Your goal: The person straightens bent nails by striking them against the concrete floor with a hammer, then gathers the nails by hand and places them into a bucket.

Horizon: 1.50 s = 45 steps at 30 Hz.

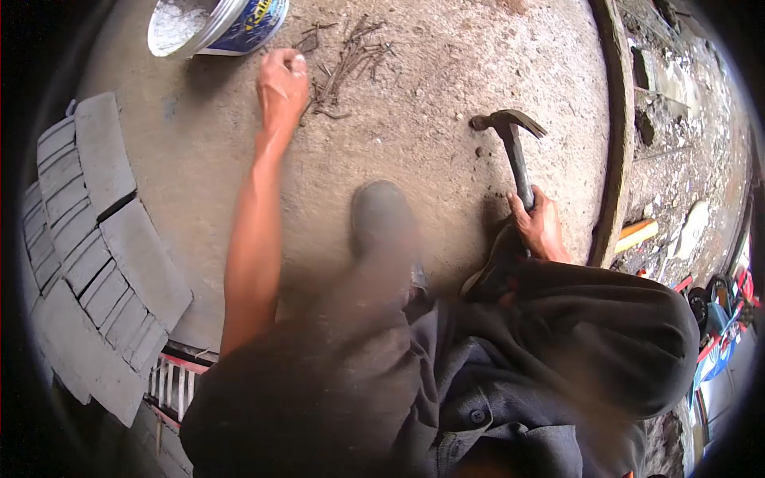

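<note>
A claw hammer is in my right hand, which wraps round its handle. The hammer's head points away from me, just above the concrete floor or resting on it; I cannot tell which. My left hand is stretched out by a loose pile of rusty, bent nails, its fingers curled together. Whatever those fingers may hold is hidden. Just beyond that hand stands a white and blue paint bucket with whitish residue inside.
Stacked grey blocks rise at the left, above a red slatted crate. A wooden beam edges the floor on the right, with rubble and a yellow-orange object past it. My shoe rests in the middle.
</note>
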{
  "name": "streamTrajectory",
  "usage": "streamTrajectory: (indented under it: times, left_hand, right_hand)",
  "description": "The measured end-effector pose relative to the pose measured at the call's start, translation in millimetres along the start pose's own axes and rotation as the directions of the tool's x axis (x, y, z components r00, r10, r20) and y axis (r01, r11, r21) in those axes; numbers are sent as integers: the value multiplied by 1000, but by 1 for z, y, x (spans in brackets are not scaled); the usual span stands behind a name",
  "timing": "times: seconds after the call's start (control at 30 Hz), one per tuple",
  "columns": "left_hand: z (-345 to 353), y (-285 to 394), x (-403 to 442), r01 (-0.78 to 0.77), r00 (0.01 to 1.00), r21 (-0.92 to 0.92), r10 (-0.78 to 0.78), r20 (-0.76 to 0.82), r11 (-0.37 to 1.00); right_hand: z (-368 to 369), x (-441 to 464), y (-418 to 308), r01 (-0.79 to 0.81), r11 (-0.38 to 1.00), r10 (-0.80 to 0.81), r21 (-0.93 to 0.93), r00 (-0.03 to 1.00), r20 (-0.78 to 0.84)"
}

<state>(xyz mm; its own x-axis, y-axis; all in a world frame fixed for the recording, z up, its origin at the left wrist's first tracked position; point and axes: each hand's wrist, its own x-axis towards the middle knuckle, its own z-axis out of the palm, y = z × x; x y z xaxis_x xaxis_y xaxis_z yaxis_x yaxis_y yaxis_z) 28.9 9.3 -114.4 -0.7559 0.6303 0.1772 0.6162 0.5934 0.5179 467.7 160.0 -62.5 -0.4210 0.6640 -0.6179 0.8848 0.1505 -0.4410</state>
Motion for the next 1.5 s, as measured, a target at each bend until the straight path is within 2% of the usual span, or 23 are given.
streamTrajectory:
  times: [0.07,0.17,0.27,0.3,0.43,0.53,0.63,0.73,0.77,0.83,0.87,0.93,1.0,1.03,1.13,1.23,1.33,1.47,1.5]
  left_hand:
    - [-1,44,-40,81,993,-115,-71,91,990]
    - [23,85,-110,151,946,-317,-43,322,936]
    - [43,95,-137,160,932,-317,-37,359,935]
    - [39,100,-134,115,961,-250,-44,274,961]
    - [52,82,-130,-34,983,-239,75,165,971]
    - [50,82,-131,-45,980,-237,89,178,970]
    - [48,81,-133,-41,974,-230,91,209,972]
    - [52,84,-133,49,977,-210,-4,211,976]
    - [53,86,-133,70,973,-197,-23,231,978]
    - [54,87,-130,109,962,-167,-61,268,980]
    - [53,88,-129,57,967,-150,-18,254,987]
    - [51,90,-126,-42,971,-111,67,228,993]
    - [53,88,-125,-46,972,-134,76,224,990]
    - [54,89,-124,-52,971,-147,85,225,988]
    - [57,101,-114,-82,963,-203,129,235,976]
    - [72,112,-105,-129,946,-158,170,275,979]
    - [80,113,-104,-99,957,-168,140,256,981]
    - [77,108,-107,-80,954,-240,144,262,967]
    - [78,108,-108,-83,956,-240,145,255,967]
  right_hand:
    - [0,0,0,3,1000,-3,-12,1000,4]
    - [-1,1,3,24,999,-24,-39,1000,17]
    - [-2,1,8,36,999,-35,-5,998,44]
    - [-3,1,8,32,999,-33,18,998,57]
    - [-7,-2,3,-11,994,-1,104,993,114]
    - [-19,-3,-14,102,993,-95,-59,989,114]
    - [-31,-3,-30,361,930,-365,65,930,51]
    - [-39,0,-58,272,950,-292,153,949,120]
    - [-41,0,-65,186,981,-192,56,969,153]
    - [-30,10,-53,179,976,-196,122,969,150]
    - [-25,13,-48,173,973,-196,154,969,151]
    - [-21,13,-37,165,986,-167,29,980,112]
    - [-13,11,-23,150,988,-148,-30,987,65]
    - [-11,11,-15,182,983,-182,6,982,44]
    - [-21,5,-31,163,986,-162,-16,984,73]
    - [-23,5,-37,189,979,-184,-75,980,75]
    - [-31,5,-58,94,994,-84,-59,985,154]
    - [-33,11,-53,279,959,-276,-50,959,55]
    - [-39,9,-60,265,962,-262,-65,964,49]
